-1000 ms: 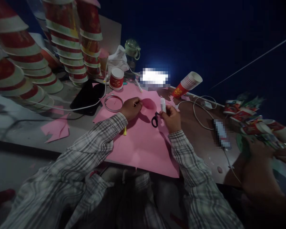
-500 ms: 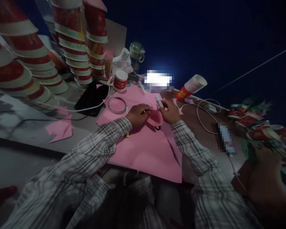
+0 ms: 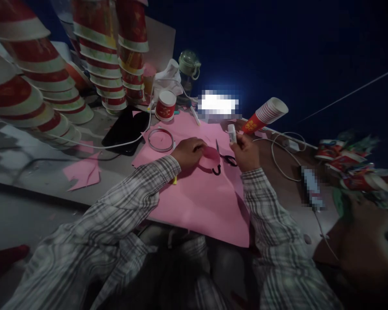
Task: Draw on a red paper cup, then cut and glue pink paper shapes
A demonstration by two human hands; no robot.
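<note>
My left hand (image 3: 190,154) is closed on the edge of a round pink paper piece (image 3: 211,158), its fingertips curled at the upper left of it. My right hand (image 3: 246,153) grips a small white glue stick (image 3: 232,133), held upright and apart from the paper piece. Between the hands lie black-handled scissors (image 3: 228,159), with one handle loop showing below the round piece. Under everything is a large pink paper sheet (image 3: 200,206). A roll-like ring (image 3: 161,140) rests on the sheet left of my left hand.
Tall stacks of red and white paper cups (image 3: 98,56) stand at the left. A black phone (image 3: 126,129), a single cup (image 3: 166,105) and a bright lamp (image 3: 218,104) are ahead. Tilted nested cups (image 3: 265,115), a cable and decorated cups (image 3: 352,163) are at the right, near another person's blurred limb.
My right hand has moved right with the glue stick, away from the round pink piece. More of the scissors now shows. My left hand keeps its hold.
</note>
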